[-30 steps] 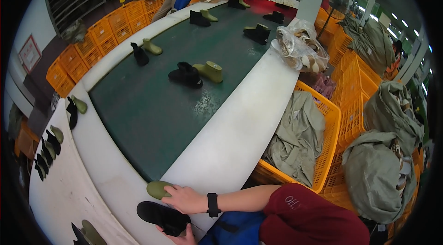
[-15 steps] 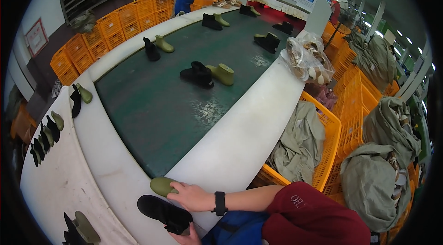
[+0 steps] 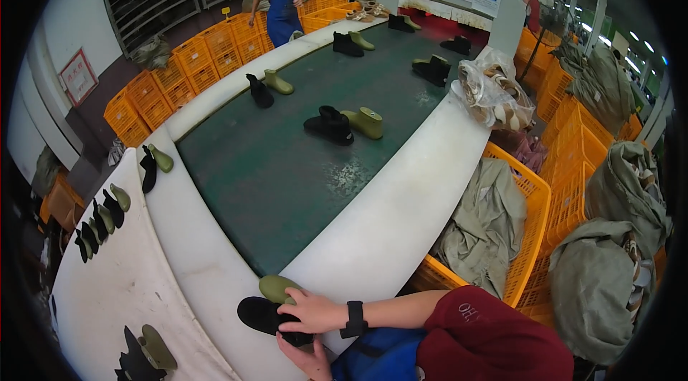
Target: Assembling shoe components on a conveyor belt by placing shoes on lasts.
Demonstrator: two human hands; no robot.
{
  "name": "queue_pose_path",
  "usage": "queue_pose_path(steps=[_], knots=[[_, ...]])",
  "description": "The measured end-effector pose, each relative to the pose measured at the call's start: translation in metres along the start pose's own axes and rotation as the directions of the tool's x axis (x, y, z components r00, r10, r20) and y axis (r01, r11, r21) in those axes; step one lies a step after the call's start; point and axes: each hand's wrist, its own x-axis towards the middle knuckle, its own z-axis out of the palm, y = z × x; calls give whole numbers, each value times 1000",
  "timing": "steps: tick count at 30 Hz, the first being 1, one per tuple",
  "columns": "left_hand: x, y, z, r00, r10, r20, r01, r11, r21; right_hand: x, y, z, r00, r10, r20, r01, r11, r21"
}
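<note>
A black ankle boot (image 3: 259, 314) is held over the white ledge at the table's near corner, its toe pointing left. My left hand (image 3: 309, 356) is closed round the boot's lower end from beneath. My right hand (image 3: 315, 311), with a black wristband, comes from the right, its fingers closed on the boot's opening. Right behind the boot, an olive-green shoe last (image 3: 275, 286) rests at the ledge; the right fingertips are close to it, and whether they touch it I cannot tell. The palms and part of the boot are hidden by the fingers.
The green conveyor belt (image 3: 244, 187) carries black boots paired with green lasts. More pairs line the cream-covered table (image 3: 143, 273) at left. An orange crate (image 3: 534, 237) with grey cloth stands at right, below a plastic bag of shoes (image 3: 494, 91). A co-worker (image 3: 284, 5) stands at the far side.
My right hand has shifted from the green last onto the black boot. The co-worker has straightened up and moved the arms away from the belt. The whole view has shifted slightly.
</note>
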Motion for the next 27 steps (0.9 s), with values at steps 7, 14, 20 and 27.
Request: queue_pose_path(steps=[7, 14, 20, 27], knots=[[2, 13, -1, 1000, -23, 18, 20, 992, 126, 7, 17, -4, 978, -29, 204, -3, 987, 158], [-4, 2, 7, 993, 108, -54, -91, 961, 260, 9, 9, -19, 938, -1, 347, -48, 990, 132], [-7, 5, 18, 994, 63, -95, -38, 969, 246, 10, 3, -2, 970, 86, 226, -104, 992, 70], [-5, 6, 14, 994, 75, -73, -56, 970, 236, 21, 6, -8, 965, 21, 260, -32, 999, 38]])
